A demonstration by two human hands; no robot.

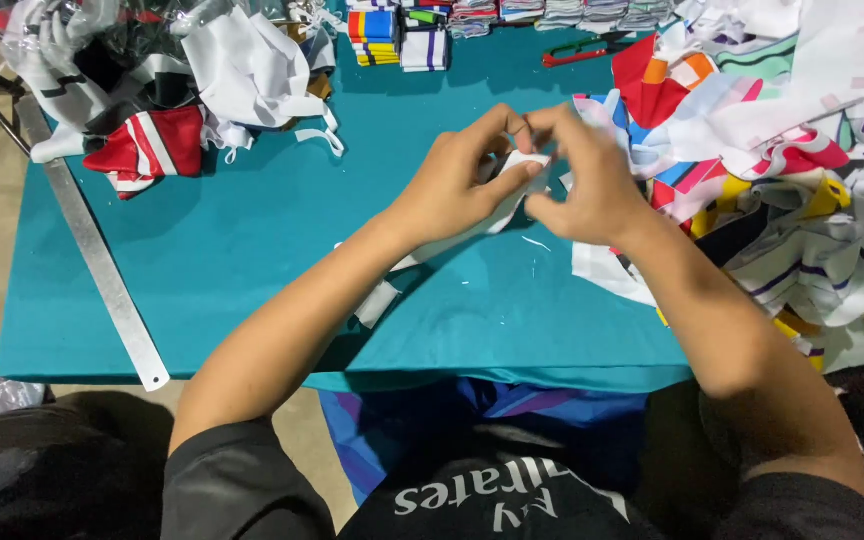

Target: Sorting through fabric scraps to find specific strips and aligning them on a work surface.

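Pinching a white strip of cloth (512, 190) between both sets of fingertips, I have my left hand (462, 180) and my right hand (584, 180) drawn close together over the middle of the table (252, 250), toward its far side. My left thumb and fingers close on the strip from the left, and my right hand grips it from the right, so the folded end of the strip sits squarely between the two hands, touching both. From there the rest of the strip trails down and to the left under my left wrist, and its loose end (377, 303) lies flat on the teal table near my left forearm.

Just right of my right hand, a big heap of cloth pieces (782, 160) in white, red, pink, blue and yellow covers the right side of the table, touching the back of that hand. At the far left lies another pile of white and black cloth (202, 60), with a red and white striped piece (147, 148) at its near edge, well apart from my hands. A long metal ruler (92, 250) runs along the left edge of the table. At the far edge stand small stacks of folded striped pieces (397, 35), and red-handled scissors (577, 52) lie beyond my hands.
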